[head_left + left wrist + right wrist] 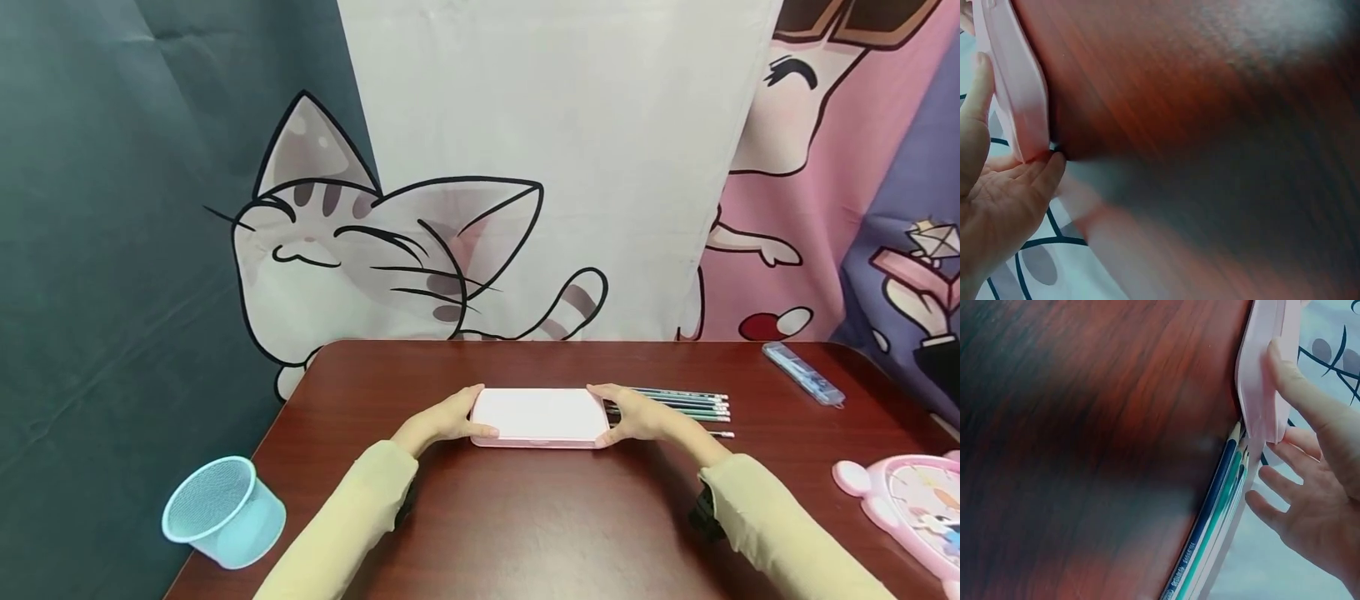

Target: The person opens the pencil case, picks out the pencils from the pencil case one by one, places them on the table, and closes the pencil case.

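A pink pencil case [540,414] with a white lid lies closed across the table, between my two hands. My left hand [446,417] grips its left end, thumb along the front edge and fingers round the back corner. At the opposite end my right hand [641,414] holds it likewise, its thumb on the front side in the right wrist view. Several pencils [1210,519], dark blue and green, lie side by side just right of the case, their sharpened tips close to its end. The right hand partly covers them in the head view.
On the table's left edge stands a light-blue mesh pen holder [251,525]. A pink clock [885,508] lies at the right, and a slim translucent blue box [804,373] at the back right. Behind the brown table [555,517] hangs a cartoon-cat curtain [570,100].
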`<state>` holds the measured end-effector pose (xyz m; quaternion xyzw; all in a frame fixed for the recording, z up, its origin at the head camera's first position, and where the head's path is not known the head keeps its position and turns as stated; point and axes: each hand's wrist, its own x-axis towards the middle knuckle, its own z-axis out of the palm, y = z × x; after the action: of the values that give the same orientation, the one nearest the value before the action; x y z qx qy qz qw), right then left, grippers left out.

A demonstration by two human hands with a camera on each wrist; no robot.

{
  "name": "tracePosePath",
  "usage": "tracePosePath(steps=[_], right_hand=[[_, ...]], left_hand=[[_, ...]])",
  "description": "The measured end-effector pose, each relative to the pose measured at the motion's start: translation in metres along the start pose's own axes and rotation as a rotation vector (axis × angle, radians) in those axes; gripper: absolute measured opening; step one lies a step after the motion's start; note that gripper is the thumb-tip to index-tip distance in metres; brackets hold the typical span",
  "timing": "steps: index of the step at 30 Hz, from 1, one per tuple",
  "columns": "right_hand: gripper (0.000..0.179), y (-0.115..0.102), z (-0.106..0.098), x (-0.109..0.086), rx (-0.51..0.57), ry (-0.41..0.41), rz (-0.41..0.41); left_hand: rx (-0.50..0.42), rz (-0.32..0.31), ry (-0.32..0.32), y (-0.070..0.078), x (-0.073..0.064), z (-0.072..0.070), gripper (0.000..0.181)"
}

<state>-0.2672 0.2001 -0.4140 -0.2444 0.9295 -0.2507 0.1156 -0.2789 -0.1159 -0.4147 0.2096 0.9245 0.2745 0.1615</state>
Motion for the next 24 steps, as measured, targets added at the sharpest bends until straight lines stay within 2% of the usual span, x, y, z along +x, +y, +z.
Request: tracePosePath(steps=[3,6,9,12,14,16,20,24], right_hand=[[0.094,0.002,0.001,-0.003,-0.075,0.044,-0.009],[0.095,0.014,0.001,-0.009,-0.201,0.155,-0.014],[0.093,0.041,-0.005,-0.025,-0.305,0.288,0.023],[0.087,0.075,-0.015,-0.05,-0.345,0.367,0.117],[0.085,0.097,-0.022,-0.067,-0.348,0.379,0.188],[0.085,0.115,-0.028,-0.082,-0.325,0.36,0.25],[0.086,0.138,-0.037,-0.099,-0.308,0.298,0.342],[0.087,0.147,-0.043,-0.107,-0.289,0.256,0.385]], left_hand=[[0.028,0.0,-0.024,0.0,0.0,-0.002,0.091],[0.043,0.011,0.014,-0.008,0.0,0.0,0.092],[0.139,-0.014,0.155,-0.023,-0.004,0.0,0.086],[0.31,-0.103,0.31,-0.042,-0.011,-0.006,0.074],[0.414,-0.167,0.364,-0.055,-0.016,-0.013,0.07],[0.467,-0.219,0.394,-0.067,-0.023,-0.02,0.068],[0.47,-0.276,0.416,-0.084,-0.035,-0.03,0.069],[0.444,-0.299,0.407,-0.091,-0.041,-0.033,0.069]])
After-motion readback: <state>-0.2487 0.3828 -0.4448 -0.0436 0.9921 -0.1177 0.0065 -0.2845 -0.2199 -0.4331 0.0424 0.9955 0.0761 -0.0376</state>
